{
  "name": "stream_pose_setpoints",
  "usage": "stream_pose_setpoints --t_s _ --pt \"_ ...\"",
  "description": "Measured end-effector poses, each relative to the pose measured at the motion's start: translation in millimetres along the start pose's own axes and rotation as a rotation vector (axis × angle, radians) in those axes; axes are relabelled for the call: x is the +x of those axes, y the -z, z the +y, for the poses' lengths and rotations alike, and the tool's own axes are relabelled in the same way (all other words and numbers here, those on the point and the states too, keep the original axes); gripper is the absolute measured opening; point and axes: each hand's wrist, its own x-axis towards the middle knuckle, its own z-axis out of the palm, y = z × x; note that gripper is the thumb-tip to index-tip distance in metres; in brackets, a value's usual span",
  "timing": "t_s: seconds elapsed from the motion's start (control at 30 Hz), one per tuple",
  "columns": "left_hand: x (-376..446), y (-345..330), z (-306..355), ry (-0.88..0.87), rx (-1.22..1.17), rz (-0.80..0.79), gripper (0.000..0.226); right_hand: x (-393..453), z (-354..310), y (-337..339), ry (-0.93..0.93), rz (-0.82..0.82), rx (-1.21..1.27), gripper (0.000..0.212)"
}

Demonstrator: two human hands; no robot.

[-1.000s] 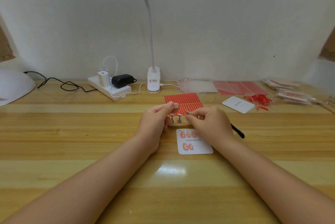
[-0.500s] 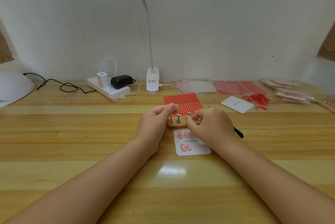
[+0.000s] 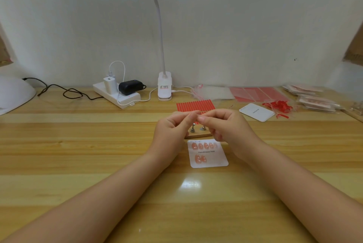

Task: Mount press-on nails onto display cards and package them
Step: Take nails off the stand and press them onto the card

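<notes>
Stretching from side to side, the pale striped wooden table point(image 3: 78, 144) is lying wide and bare in front of the forearms and to their left, its far edge meeting the white wall. Along that far edge a white power strip with plugged-in chargers point(image 3: 116, 93) and the white clip base of a gooseneck desk lamp point(image 3: 164, 89) are sitting, with a black cable point(image 3: 66, 92) trailing off towards the left. The right rear corner is crowded: clear plastic bags point(image 3: 214, 92), red adhesive sheets point(image 3: 257, 94), a spare white card point(image 3: 256, 112), a heap of red peeled strips point(image 3: 279, 106) and stacks of packed nail sets point(image 3: 312, 99) are lying close together.

The left hand point(image 3: 172, 130) and the right hand point(image 3: 227, 126) are hovering above the table with their curled fingertips meeting; whether anything is pinched between them cannot be made out. Just behind the fingertips a red-striped sheet of adhesive tabs point(image 3: 194, 105) is lying flat. Below and between the hands a small wooden block with metal nail stands point(image 3: 198, 132) is sitting, partly hidden by the fingers. Directly in front of that block, just under the right hand, the white rounded display card point(image 3: 211, 161) is lying on the table, carrying a row of pink press-on nails point(image 3: 204, 146) along its top and two more lower down on the left; the card's lower right area is showing bare.
</notes>
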Motion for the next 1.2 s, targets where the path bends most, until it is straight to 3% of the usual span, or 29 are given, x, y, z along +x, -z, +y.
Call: stream_pose_setpoints --t_s 0.2,0.47,0.7,0.93,1.2 --pt "0.2 1.8 -2.9 -0.134 0.159 -0.001 0.017 -1.8 -3.4 -0.1 -0.036 0.023 -0.025 0.011" --pt "-0.8 1.8 -3.8 -0.277 0.264 0.018 0.014 -6.6 -5.1 -3.0 0.165 0.057 -0.222 0.022" --pt "-1.5 1.4 -5.5 -0.394 0.409 0.042 0.016 -7.9 -1.1 -5.3 0.214 0.106 -0.258 0.021" --pt "2.1 2.4 -0.5 -0.251 0.216 0.088 0.012 -6.4 -9.8 -1.4 0.187 -0.009 -0.21 0.018" --pt "1.7 4.2 0.7 -0.412 0.358 0.039 0.013 -8.4 -12.6 -2.9 0.23 0.042 -0.291 0.017"
